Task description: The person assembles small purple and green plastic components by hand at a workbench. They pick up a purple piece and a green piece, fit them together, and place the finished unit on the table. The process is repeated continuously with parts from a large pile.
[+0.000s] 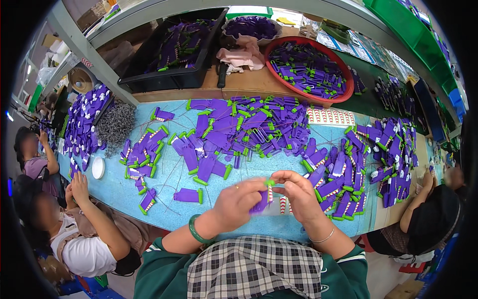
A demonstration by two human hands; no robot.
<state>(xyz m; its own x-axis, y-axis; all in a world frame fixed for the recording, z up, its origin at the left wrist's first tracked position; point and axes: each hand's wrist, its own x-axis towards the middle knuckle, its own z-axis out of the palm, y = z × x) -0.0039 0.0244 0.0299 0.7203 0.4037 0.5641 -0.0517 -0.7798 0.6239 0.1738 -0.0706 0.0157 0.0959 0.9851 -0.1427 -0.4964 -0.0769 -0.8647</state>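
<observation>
Purple tag [261,202] with green tip is being pinched above the blue surface [114,192]: left hand [238,203] is gripping its body steady, right hand [298,195] is pinching the tip; loose tags [239,127] are lying within reach.

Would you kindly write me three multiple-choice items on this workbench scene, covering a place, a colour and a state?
1. Where is the red basin?
A. at the back of the bench, right of the black crate
B. on the floor
C. on a co-worker's lap

2. What colour is the bangle on the left hand's wrist?
A. red
B. green
C. white

3. What are both hands doing?
A. resting flat
B. pinching one purple tag between them
C. lifting the crate

Answers: 1 A, it sits up on the wooden ledge; 2 B, the ring is plainly green; 3 B, the right hand meets the left on the tag.
</observation>
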